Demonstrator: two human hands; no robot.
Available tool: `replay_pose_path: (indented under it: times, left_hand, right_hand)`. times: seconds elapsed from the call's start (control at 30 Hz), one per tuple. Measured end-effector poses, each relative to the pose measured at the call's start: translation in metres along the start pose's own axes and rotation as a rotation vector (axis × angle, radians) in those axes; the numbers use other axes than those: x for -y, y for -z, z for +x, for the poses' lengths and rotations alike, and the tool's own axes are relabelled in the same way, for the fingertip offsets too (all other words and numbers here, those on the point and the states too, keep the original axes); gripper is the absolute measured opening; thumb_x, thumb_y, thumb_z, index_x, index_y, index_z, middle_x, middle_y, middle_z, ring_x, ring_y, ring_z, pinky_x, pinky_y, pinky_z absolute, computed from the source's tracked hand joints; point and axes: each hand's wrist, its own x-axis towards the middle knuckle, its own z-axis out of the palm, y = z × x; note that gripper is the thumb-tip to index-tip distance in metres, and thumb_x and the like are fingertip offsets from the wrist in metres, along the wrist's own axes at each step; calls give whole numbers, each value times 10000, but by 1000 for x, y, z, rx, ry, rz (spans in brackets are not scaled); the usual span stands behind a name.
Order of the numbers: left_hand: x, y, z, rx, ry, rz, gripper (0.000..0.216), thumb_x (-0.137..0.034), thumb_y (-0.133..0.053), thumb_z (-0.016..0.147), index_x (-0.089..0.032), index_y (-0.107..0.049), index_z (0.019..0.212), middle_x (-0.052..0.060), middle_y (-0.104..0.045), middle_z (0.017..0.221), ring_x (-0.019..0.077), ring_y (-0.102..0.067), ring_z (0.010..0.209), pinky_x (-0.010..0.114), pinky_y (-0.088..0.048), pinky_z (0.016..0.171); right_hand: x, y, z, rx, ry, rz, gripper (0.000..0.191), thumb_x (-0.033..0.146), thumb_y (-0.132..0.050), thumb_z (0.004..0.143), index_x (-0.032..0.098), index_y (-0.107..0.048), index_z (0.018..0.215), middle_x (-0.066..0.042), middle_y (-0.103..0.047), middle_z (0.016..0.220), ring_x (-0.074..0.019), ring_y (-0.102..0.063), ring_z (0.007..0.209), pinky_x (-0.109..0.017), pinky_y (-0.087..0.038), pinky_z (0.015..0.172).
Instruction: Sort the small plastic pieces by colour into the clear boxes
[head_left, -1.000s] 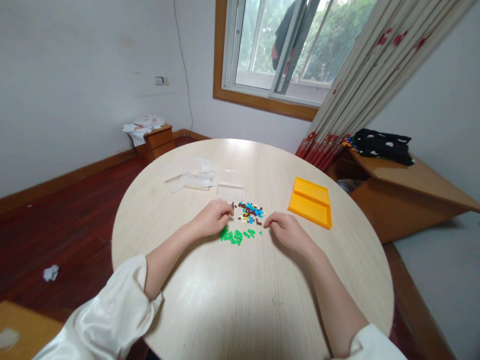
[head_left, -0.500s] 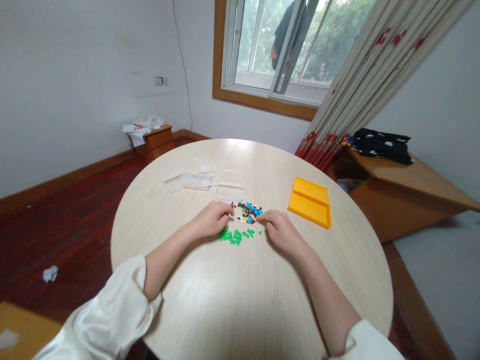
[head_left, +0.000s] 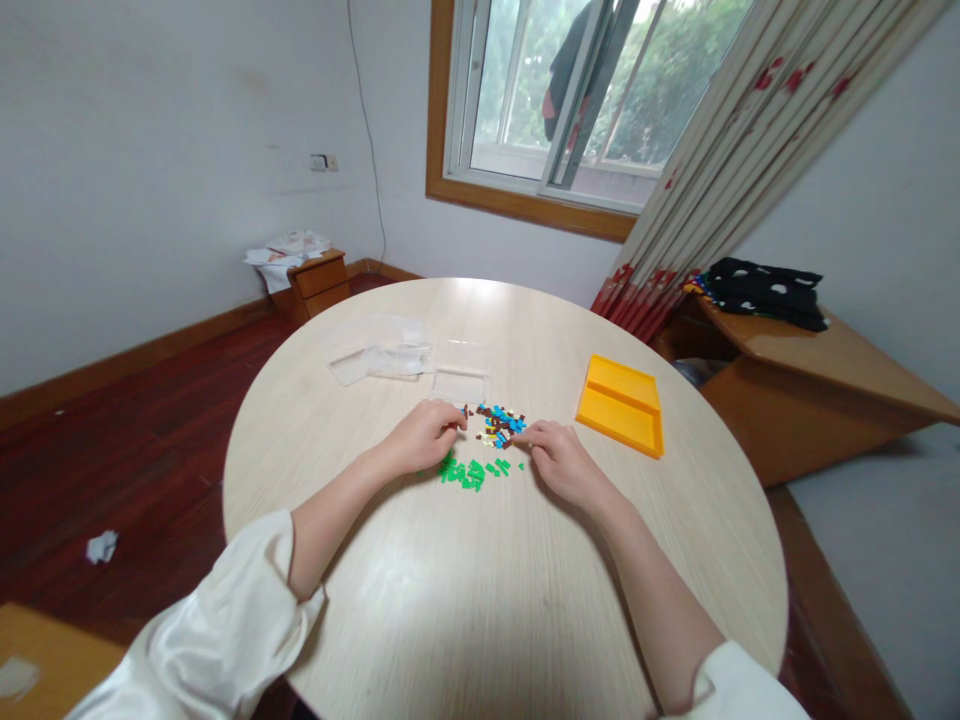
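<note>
On the round pale wooden table (head_left: 480, 590) lies a heap of tiny mixed bricks (head_left: 498, 422), blue, brown and white. Just in front of it sits a group of small green bricks (head_left: 471, 471). My left hand (head_left: 420, 438) rests at the left side of the heap, fingers curled together at its edge. My right hand (head_left: 559, 458) rests at the right side, its fingertips pinched and touching the mixed bricks. What either hand holds is too small to see.
A yellow tray (head_left: 621, 403) lies to the right of the bricks. A clear plastic box (head_left: 459, 383) and clear plastic bags (head_left: 379, 358) lie behind them. A wooden desk (head_left: 810, 365) stands right of the table, a small cabinet (head_left: 311, 281) by the far wall.
My right hand has slid a little left, from beside the green bricks up to the edge of the mixed heap. My left hand has hardly moved.
</note>
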Motion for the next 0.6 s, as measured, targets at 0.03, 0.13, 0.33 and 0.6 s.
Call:
replay_pose_path:
  times: [0.03, 0.13, 0.33, 0.6]
  left_hand:
    - [1, 0, 0, -12, 7, 7, 274, -55, -434, 721, -152, -677, 807, 44, -673, 806, 174, -586, 789, 299, -437, 805]
    - [4, 1, 1, -45, 52, 45, 281, -67, -418, 730, -149, -675, 810, 56, -679, 831, 181, -590, 811, 296, -440, 801]
    - [-1, 9, 1, -91, 307, 190, 277, -126, -405, 753, -155, -681, 768, 82, -689, 834, 211, -602, 818, 294, -437, 738]
    - [-2, 20, 0, -49, 574, 249, 286, -189, -403, 769, -178, -688, 754, 97, -706, 817, 236, -632, 784, 277, -426, 642]
  right_hand:
    - [0, 1, 0, -8, -8, -2, 385, 47, -378, 802, 200, -700, 951, -64, -663, 942, -190, -562, 923, -333, -377, 854]
    - [-3, 1, 0, -57, -50, -10, 348, 52, -382, 802, 176, -696, 885, -70, -673, 929, -191, -573, 919, -330, -385, 857]
    - [-7, -3, 1, -105, -53, -36, 310, 56, -390, 802, 170, -676, 832, -71, -665, 915, -189, -571, 911, -322, -387, 852]
    - [2, -9, 1, -29, -1, -3, 331, 19, -382, 773, 184, -663, 825, -59, -635, 922, -186, -542, 941, -334, -355, 850]
